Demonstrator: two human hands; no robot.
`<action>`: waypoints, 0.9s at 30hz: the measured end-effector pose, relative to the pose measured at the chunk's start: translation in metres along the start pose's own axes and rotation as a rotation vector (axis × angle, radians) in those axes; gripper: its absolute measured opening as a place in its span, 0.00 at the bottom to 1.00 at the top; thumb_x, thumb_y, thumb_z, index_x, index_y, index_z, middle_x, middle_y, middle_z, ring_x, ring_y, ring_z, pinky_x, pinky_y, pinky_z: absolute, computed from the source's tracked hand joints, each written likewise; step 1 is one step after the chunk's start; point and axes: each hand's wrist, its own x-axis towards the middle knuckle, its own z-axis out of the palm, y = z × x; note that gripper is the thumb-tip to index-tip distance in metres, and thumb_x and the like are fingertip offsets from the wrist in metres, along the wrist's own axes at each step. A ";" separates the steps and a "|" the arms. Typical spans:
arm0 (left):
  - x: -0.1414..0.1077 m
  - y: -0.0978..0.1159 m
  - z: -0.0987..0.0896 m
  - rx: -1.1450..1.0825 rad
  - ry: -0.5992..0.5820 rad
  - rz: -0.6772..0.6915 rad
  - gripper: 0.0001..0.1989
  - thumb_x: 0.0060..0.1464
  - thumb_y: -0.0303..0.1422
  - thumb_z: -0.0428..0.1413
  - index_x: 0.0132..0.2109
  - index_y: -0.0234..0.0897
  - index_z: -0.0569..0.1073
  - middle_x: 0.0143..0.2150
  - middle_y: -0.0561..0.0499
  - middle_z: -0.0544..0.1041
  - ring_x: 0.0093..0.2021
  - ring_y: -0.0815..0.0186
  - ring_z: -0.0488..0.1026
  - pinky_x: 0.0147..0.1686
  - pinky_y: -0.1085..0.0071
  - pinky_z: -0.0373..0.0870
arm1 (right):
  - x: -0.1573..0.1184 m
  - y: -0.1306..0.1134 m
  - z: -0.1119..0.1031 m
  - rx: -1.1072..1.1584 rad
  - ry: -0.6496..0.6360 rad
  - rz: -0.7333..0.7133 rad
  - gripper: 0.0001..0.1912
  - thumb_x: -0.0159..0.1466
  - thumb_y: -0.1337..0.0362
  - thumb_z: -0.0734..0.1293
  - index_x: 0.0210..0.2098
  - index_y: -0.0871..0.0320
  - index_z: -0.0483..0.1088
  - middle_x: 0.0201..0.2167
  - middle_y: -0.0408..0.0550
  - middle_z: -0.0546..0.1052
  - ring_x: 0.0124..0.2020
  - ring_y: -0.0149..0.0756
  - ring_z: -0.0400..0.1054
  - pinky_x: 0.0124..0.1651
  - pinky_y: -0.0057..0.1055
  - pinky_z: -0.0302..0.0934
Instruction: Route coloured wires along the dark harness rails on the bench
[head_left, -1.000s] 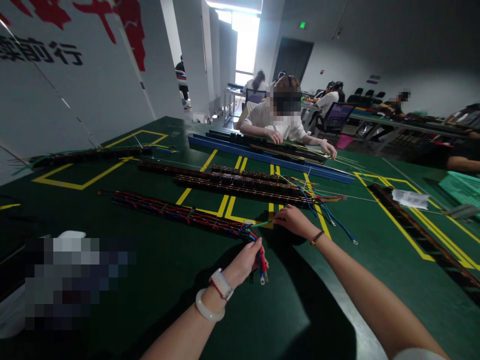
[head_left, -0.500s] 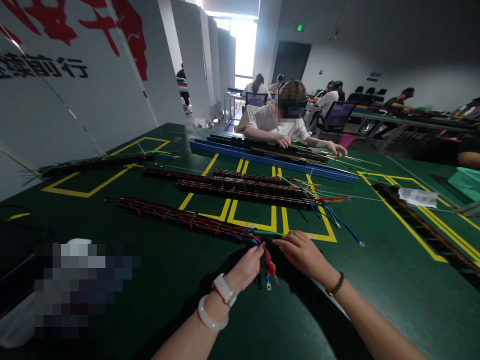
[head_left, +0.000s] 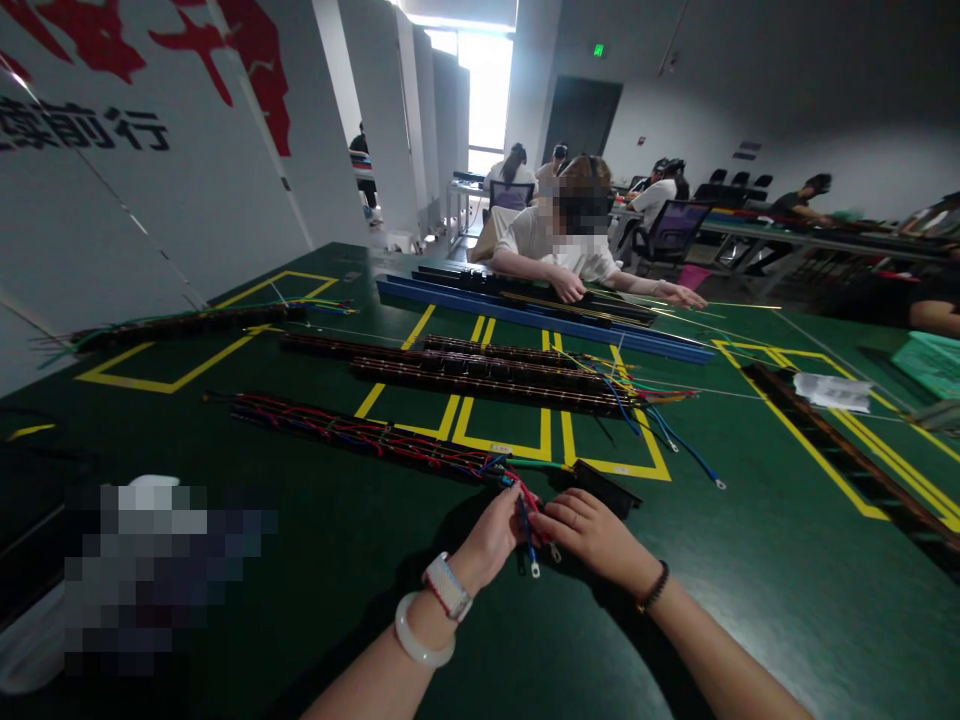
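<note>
A long black wiring assembly [head_left: 360, 432], wound with red and blue wires, lies across the table before me. Loose wires at its right end are gripped between the closed fingers of my left hand [head_left: 487, 535]. A blue wire [head_left: 527, 530] hangs below that hand, tipped with a metal ring terminal [head_left: 535, 570]. My right hand [head_left: 592, 530] has its fingertips closed on the red wires [head_left: 531, 495], with another terminal [head_left: 555, 552] just under them. Behind the right knuckles lies a dark, flat piece [head_left: 611, 490], partly covered, beside a green cable [head_left: 540, 464].
More wired assemblies [head_left: 487, 375] lie farther back, with loose lugged cables [head_left: 694, 465] at their right. Beyond stand blue rails [head_left: 540, 318], where a co-worker [head_left: 555, 250] leans over the table. At right lie a long dark strip [head_left: 847, 450] and a clear plastic packet [head_left: 832, 392].
My right hand has moved left and slightly down, from the green cable to the red wires, uncovering the dark piece. My left hand stays nearly still. The co-worker's hand at the right has reached outward.
</note>
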 end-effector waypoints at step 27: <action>-0.006 -0.012 -0.006 0.188 0.033 0.120 0.19 0.46 0.28 0.55 0.47 0.33 0.66 0.43 0.45 0.72 0.43 0.62 0.71 0.42 0.67 0.68 | 0.132 -0.026 -0.005 0.178 0.059 0.329 0.14 0.70 0.63 0.53 0.50 0.58 0.65 0.38 0.51 0.73 0.39 0.37 0.64 0.43 0.35 0.58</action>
